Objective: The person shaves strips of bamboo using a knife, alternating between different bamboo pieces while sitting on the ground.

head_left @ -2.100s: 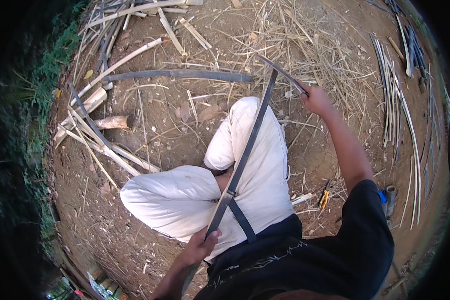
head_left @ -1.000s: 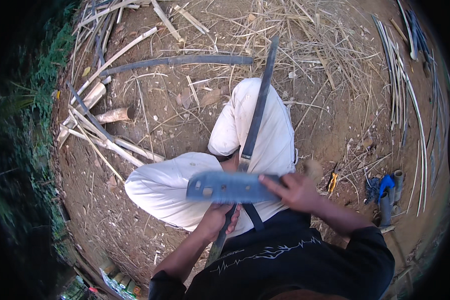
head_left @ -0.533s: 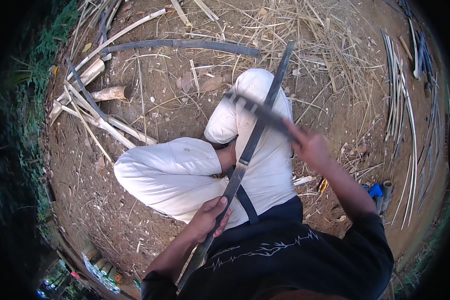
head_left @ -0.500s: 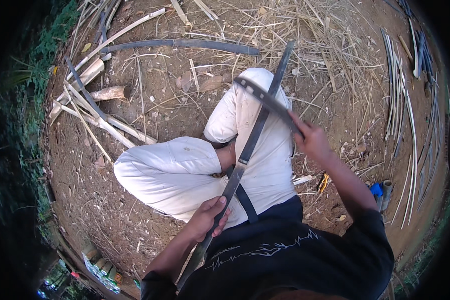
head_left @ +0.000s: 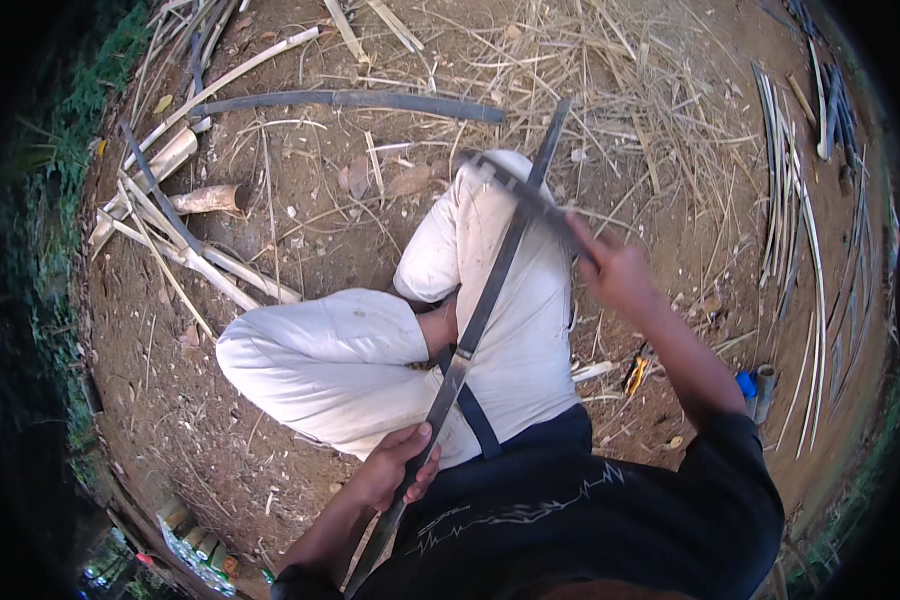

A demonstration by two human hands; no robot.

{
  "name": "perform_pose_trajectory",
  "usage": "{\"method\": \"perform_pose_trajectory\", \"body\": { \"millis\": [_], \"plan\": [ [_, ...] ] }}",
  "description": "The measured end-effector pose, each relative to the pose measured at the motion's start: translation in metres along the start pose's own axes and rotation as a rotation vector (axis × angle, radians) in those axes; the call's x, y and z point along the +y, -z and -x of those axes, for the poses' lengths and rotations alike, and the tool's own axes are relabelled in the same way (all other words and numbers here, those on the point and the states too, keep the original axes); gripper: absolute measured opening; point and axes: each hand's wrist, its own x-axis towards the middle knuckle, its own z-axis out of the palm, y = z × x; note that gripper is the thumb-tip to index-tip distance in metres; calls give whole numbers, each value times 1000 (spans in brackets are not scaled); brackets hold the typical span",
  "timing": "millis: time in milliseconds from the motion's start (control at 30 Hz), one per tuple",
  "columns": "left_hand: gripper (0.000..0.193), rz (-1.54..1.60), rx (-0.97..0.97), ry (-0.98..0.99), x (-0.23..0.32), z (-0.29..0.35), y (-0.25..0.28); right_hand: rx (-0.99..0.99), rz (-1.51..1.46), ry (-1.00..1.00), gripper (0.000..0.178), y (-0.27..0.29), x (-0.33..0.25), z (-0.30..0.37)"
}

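A long, dark bamboo strip (head_left: 492, 275) with a node partway along it lies slantwise over my lap. Its far end reaches past my bent knee, and its near end runs down beside my body. My left hand (head_left: 398, 470) is closed around the lower part of the strip. In my right hand (head_left: 620, 278) is the handle of a machete (head_left: 515, 190), whose dark blade has a row of pale openings or marks near the tip. The blade crosses the strip near its far end; blur hides whether the edge touches it. The handle is mostly covered by my fingers.
Another dark bamboo strip (head_left: 350, 99) lies ahead on the dirt. Pale shavings (head_left: 620, 110) are heaped beyond my knee. Split bamboo pieces (head_left: 205, 198) rest at left, thin strips (head_left: 785, 190) at right. A yellow-and-black tool (head_left: 636, 372) and a blue object (head_left: 746, 383) sit near my right arm.
The whole view has shifted slightly. My left hand and the strip sit a little closer to my body. The machete still crosses the strip near its far end, its blade blurred.
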Motion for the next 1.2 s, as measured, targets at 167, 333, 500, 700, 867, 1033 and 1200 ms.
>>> {"method": "perform_pose_trajectory", "body": {
  "millis": [167, 333, 500, 700, 867, 1033, 1200],
  "plan": [
    [41, -100, 82, -25, -5, 2, 8, -72, 182, 373, 71, 9, -29, 13],
    [43, -177, 134, -17, -12, 12, 9, 46, -5, -33, 74, -7, 45, -26],
    [44, -177, 197, -35, -19, 13, 10, -89, 75, 232, 73, 4, 9, -8],
    [44, -239, 241, -47, -13, 10, 7, 62, -92, -255, 69, -20, 93, -62],
    [39, -194, 238, -48, -18, 19, 11, 125, -153, -8, 63, -16, 70, -63],
    [39, -292, 277, -105, -18, 14, 7, 46, -180, -462, 64, -14, 133, -104],
    [38, -212, 306, -78, -24, 17, 6, 94, -146, -220, 63, -24, 106, -82]
  ]
}}
